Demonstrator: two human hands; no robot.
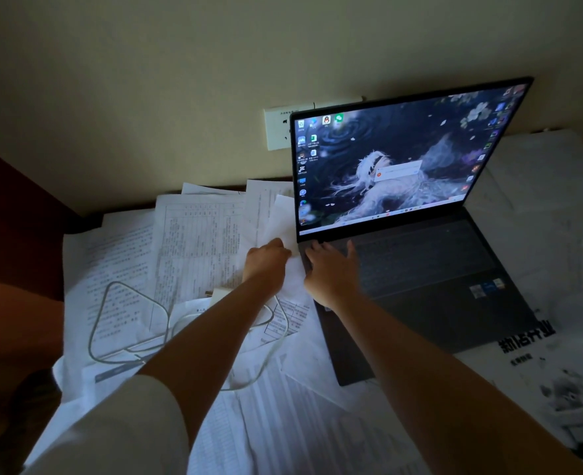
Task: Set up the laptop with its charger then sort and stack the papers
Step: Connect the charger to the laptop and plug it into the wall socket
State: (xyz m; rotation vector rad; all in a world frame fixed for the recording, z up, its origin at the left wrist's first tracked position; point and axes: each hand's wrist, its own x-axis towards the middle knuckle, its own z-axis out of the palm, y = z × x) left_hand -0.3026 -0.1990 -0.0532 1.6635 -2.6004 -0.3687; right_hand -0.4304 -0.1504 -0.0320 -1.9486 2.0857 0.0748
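An open grey laptop [427, 269] with its screen lit sits on scattered printed papers [194, 241]. My right hand [331, 269] rests flat with spread fingers on the laptop's left rear corner, near the hinge. My left hand [266, 265] is just left of that corner, fingers curled on a white sheet [283, 217] that lies against the laptop's side. A white charger block [219, 292] peeks out under my left forearm. Its pale cable [125, 323] loops over the papers to the left and front.
A white wall socket [278, 128] sits on the wall just left of the screen's top edge. A dark brown edge [19, 214] runs along the left. More sheets and a printed poster [530, 341] lie to the right of the laptop.
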